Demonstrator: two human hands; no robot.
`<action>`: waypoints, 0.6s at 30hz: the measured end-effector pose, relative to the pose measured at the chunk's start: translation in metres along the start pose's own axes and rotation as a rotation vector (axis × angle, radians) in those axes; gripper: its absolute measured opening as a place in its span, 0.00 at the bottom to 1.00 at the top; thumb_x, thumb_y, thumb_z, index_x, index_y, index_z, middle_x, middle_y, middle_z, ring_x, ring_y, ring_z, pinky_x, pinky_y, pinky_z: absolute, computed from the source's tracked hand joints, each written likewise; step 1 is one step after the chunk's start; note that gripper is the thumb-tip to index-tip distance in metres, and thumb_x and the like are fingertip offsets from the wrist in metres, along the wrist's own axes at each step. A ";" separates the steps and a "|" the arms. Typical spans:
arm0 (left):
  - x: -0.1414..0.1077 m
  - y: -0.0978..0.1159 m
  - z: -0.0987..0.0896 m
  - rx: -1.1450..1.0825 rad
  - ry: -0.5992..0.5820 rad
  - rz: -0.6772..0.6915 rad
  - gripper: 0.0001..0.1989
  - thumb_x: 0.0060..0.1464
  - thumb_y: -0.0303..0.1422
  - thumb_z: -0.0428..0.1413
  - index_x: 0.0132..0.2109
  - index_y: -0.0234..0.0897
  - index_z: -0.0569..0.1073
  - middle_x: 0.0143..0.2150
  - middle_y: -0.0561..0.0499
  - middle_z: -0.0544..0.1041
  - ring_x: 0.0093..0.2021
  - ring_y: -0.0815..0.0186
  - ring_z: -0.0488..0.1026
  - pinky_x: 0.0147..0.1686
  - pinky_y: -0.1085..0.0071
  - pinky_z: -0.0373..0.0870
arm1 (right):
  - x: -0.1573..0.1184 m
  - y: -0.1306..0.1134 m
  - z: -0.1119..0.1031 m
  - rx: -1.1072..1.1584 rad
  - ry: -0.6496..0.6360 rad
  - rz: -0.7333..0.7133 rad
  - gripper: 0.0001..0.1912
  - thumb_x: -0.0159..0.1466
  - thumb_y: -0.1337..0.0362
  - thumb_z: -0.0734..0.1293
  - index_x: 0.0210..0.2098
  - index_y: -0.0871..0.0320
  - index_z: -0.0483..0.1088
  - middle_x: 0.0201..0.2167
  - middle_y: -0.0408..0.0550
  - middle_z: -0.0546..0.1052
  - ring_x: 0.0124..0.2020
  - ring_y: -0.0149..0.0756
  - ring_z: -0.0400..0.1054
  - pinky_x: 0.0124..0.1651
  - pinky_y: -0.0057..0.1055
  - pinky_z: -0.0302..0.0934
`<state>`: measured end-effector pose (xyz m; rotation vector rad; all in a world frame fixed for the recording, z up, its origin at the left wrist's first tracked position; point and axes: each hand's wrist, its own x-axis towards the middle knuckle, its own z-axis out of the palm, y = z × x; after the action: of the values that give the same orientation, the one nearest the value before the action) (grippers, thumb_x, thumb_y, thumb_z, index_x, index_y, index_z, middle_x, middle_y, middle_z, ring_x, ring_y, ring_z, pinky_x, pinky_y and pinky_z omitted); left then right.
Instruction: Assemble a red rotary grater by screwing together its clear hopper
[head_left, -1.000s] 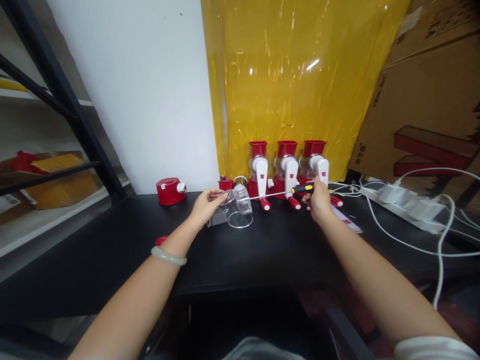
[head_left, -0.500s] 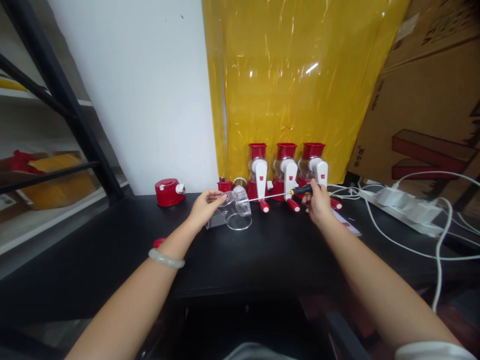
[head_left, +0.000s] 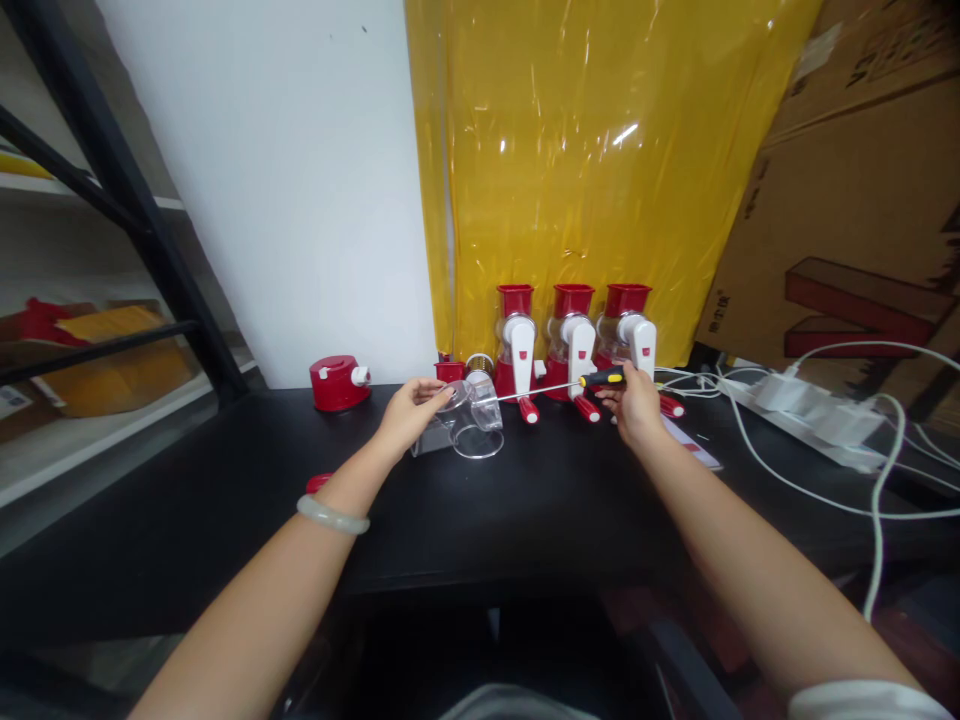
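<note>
My left hand [head_left: 414, 408] grips the upper left part of a clear plastic grater housing [head_left: 480, 442], which lies on the black table. In my right hand [head_left: 634, 402] is a screwdriver [head_left: 602, 378] with a black and yellow handle, held near level. Its long shaft points left, and the tip meets the right side of the clear housing; exactly where it sits inside I cannot tell. Behind the shaft stand three red and white rotary graters [head_left: 517, 345] with crank handles. A metal grater drum [head_left: 480, 366] and a small red part [head_left: 450, 372] stand behind the housing.
A red round base [head_left: 341, 384] with a white knob stands at the back left. Beside my left wrist lies a red piece [head_left: 319, 483]. White cables and a power strip [head_left: 817, 425] run along the right. A large cardboard box [head_left: 847, 220] leans at the right.
The fingers of my right hand have shifted and loosened slightly on the screwdriver handle. My left hand and the clear housing stay in place.
</note>
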<state>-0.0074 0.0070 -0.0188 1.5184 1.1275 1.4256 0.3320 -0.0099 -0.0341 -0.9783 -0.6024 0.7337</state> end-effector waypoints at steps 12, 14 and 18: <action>-0.001 0.001 0.000 0.015 0.008 0.005 0.20 0.40 0.41 0.70 0.39 0.35 0.77 0.39 0.44 0.81 0.40 0.58 0.78 0.43 0.62 0.72 | -0.002 -0.001 -0.001 -0.033 0.007 0.020 0.15 0.69 0.50 0.55 0.38 0.54 0.65 0.18 0.39 0.73 0.14 0.30 0.67 0.15 0.21 0.56; -0.001 0.001 0.000 0.014 0.005 0.004 0.20 0.40 0.41 0.70 0.39 0.35 0.77 0.39 0.44 0.81 0.40 0.57 0.78 0.43 0.61 0.72 | -0.003 -0.002 0.000 0.007 -0.010 0.023 0.12 0.68 0.56 0.55 0.40 0.54 0.66 0.20 0.39 0.74 0.16 0.30 0.69 0.15 0.21 0.57; 0.000 0.000 -0.001 0.010 0.006 0.007 0.20 0.41 0.41 0.70 0.39 0.35 0.77 0.39 0.44 0.80 0.40 0.58 0.78 0.42 0.62 0.72 | -0.003 -0.003 0.002 0.003 0.000 0.023 0.08 0.66 0.59 0.60 0.41 0.55 0.66 0.18 0.37 0.72 0.14 0.29 0.68 0.15 0.21 0.57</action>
<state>-0.0083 0.0070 -0.0189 1.5279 1.1357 1.4313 0.3294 -0.0125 -0.0309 -0.9838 -0.5915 0.7546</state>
